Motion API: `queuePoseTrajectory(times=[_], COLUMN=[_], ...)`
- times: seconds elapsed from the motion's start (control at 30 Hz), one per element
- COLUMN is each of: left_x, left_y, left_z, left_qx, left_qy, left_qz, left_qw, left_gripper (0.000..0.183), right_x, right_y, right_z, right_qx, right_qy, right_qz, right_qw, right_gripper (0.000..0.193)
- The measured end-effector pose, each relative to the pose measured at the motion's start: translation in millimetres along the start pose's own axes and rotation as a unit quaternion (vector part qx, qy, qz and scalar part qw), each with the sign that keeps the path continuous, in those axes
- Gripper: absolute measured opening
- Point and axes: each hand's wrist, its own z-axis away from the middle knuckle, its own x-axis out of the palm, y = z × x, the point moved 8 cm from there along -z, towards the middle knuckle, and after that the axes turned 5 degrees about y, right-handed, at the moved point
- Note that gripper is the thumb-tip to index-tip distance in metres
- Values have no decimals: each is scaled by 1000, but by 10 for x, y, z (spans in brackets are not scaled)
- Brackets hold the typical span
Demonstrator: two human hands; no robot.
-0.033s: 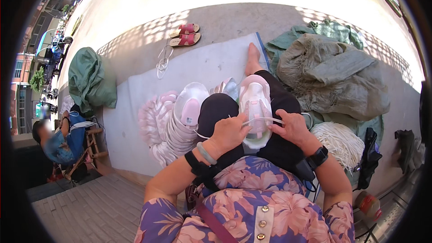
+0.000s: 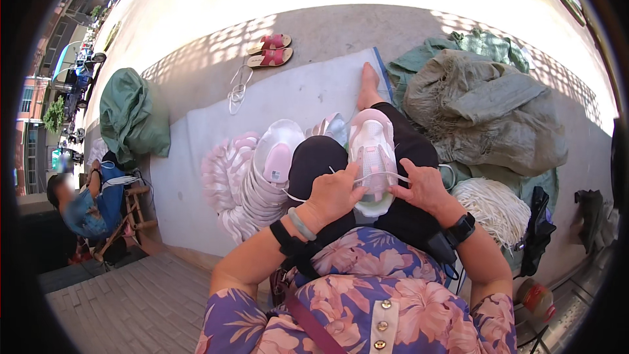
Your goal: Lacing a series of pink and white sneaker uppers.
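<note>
A white and pink sneaker upper point(image 2: 372, 147) rests on my lap between my thighs, its toe pointing away from me. A white shoelace point(image 2: 380, 174) runs across its lacing area, from one hand to the other. On the left side, my left hand point(image 2: 333, 191) pinches the lace between thumb and fingers. Opposite it, my right hand point(image 2: 422, 187) is closed on the lace's other stretch, thumb and forefinger near the shoe's right edge. A loose lace end trails to the left of my left hand, over my dark trouser leg.
Stacked white and pink shoe uppers point(image 2: 252, 180) lie left of my knee on a pale sheet point(image 2: 203, 131). A bundle of white laces point(image 2: 491, 210) sits at right, below big woven sacks point(image 2: 485, 105). Red sandals point(image 2: 270, 58) and a green sack point(image 2: 131, 115) lie farther off. Another person point(image 2: 82, 213) sits at far left.
The lace between my hands curves slightly differently. Both hands and the shoe upper stay almost in place.
</note>
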Motion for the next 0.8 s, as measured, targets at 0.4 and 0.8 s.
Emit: queuePoseTrajectory(times=[0.4, 0.8], left_x=[306, 241], left_y=[-44, -70], left_z=[72, -67], left_qx=[23, -19], left_qy=[12, -69], left_qz=[-60, -43], left_qw=[998, 997], left_gripper=[39, 25], right_x=[328, 189], right_y=[-289, -116], right_z=[82, -5], right_qx=[-44, 1], right_qy=[12, -4], right_qz=[17, -48], right_qw=[999, 999], right_gripper=[40, 35])
